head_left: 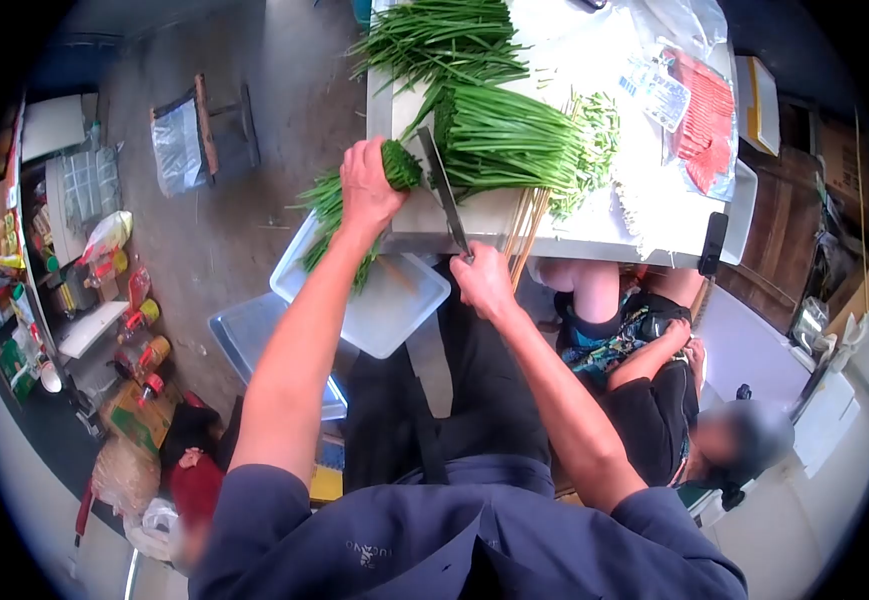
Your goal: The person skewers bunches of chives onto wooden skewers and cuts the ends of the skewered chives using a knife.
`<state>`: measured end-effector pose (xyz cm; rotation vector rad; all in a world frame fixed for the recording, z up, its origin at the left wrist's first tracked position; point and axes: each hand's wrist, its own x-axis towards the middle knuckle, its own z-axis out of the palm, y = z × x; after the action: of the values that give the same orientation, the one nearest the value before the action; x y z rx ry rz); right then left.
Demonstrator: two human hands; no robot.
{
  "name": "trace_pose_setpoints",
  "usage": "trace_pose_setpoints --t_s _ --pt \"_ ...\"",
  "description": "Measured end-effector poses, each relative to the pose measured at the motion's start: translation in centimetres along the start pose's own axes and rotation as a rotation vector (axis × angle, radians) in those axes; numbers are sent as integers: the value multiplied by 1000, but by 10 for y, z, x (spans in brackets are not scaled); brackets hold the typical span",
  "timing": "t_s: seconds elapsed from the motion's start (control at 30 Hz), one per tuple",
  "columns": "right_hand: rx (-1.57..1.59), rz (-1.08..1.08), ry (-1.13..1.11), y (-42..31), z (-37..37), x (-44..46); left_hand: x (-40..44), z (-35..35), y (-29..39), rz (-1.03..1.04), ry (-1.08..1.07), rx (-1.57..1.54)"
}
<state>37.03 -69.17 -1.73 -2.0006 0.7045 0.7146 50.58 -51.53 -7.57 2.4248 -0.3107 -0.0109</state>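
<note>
My left hand [370, 188] is wrapped round a bunch of cut green stalks [400, 166] at the table's left edge. My right hand [483, 280] grips the handle of a long knife [441, 187], whose blade points up and away between the held bunch and a large pile of green stalks [514, 135]. Another heap of stalks [444, 40] lies farther back. Pale chopped ends [594, 130] are at the pile's right. Thin wooden sticks [525, 235] stick out over the near table edge. Below my left forearm, a white tray [384, 310] holds more greens [329, 215].
A person [654, 390] sits at the right, beside the table [574, 243]. A phone [713, 243] is at the table's right corner, near a red packet [702, 120]. A blue-clear bin [254, 335] and a stool [182, 145] stand at the left.
</note>
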Motion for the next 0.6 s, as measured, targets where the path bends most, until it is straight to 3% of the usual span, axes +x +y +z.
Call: trace_pose_setpoints --t_s 0.1,0.3,0.43,0.6 --pt "167 137 -146 -24 -26 -29 6 -1 1 -16 -40 37" --pt "365 55 -222 7 -39 -75 46 10 4 3 90 115" --pt "296 22 -249 19 -59 -102 96 13 2 -1 103 132" --pt "184 -205 -115 36 -81 -121 149 23 13 130 102 150"
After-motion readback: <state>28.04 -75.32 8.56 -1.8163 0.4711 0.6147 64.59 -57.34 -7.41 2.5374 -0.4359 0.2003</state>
